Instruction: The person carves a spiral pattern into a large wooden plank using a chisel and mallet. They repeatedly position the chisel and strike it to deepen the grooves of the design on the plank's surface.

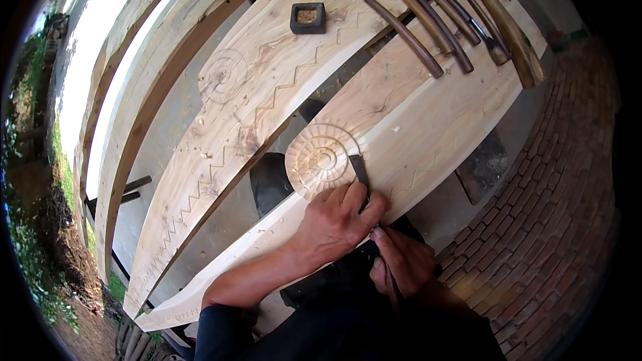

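Observation:
A carved round rosette (324,158) with ringed, petal-like cuts lies on the near pale wooden board (401,140). At its right edge rests the dark flat blade of a chisel (360,170). My left hand (342,217) is closed around the chisel's shaft, low over the board beside the rosette. Just below and to the right, my right hand (406,261) is wrapped round the chisel's handle, which points back toward my body. Small wood chips are scattered on the board around the carving.
Several chisels and gouges (418,13) with wooden handles lie at the upper right, beside a thick curved wooden piece (505,27). A second board (267,87) bears a zigzag groove and a small dark square box (307,19). Curved beams (157,73) stand left; brick paving (535,207) lies right.

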{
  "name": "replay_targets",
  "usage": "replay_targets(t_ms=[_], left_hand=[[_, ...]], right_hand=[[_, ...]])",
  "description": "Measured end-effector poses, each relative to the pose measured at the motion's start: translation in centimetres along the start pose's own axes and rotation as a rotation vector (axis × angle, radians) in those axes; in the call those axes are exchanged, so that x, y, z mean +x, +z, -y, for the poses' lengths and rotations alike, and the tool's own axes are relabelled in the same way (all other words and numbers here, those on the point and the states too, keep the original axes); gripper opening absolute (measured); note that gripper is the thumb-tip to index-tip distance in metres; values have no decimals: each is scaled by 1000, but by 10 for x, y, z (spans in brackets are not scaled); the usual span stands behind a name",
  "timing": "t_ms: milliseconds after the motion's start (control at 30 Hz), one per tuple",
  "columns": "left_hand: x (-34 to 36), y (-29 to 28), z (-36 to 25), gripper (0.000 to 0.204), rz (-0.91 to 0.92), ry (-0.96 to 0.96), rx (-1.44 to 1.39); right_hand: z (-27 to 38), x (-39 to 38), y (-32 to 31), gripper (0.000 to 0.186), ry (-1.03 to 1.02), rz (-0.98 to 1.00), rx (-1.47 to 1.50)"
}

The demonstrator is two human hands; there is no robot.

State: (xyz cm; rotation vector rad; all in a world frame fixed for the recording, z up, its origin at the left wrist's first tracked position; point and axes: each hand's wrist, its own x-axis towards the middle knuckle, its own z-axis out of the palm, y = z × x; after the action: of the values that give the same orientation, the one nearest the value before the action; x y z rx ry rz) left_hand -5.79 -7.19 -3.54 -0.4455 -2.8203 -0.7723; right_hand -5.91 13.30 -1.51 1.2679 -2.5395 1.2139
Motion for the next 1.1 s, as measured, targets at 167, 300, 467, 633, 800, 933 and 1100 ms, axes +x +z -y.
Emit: replay_targets(t_ms=[167, 300, 467, 633, 800, 933, 1100], left_hand=[[1, 1, 0, 23, 1, -29, -13], [2, 2, 0, 23, -1, -39, -33], [2, 4, 0, 23, -11, -37, -35], [3, 2, 0, 23, -14, -20, -31], [3, 6, 0, 24, -29, -35, -16], [7, 4, -3, 24, -30, -68, -14], [8, 2, -5, 24, -26, -93, -3]], right_hand=[[-2, 5, -1, 40, -7, 9, -1], [-4, 7, -5, 41, -3, 30, 3], [-4, 8, -10, 43, 2, 57, 10], [-6, 9, -14, 45, -5, 65, 35], [-9, 10, -13, 44, -9, 59, 36], [-11, 12, -12, 44, -17, 41, 33], [-14, 17, -14, 42, -35, 34, 20]])
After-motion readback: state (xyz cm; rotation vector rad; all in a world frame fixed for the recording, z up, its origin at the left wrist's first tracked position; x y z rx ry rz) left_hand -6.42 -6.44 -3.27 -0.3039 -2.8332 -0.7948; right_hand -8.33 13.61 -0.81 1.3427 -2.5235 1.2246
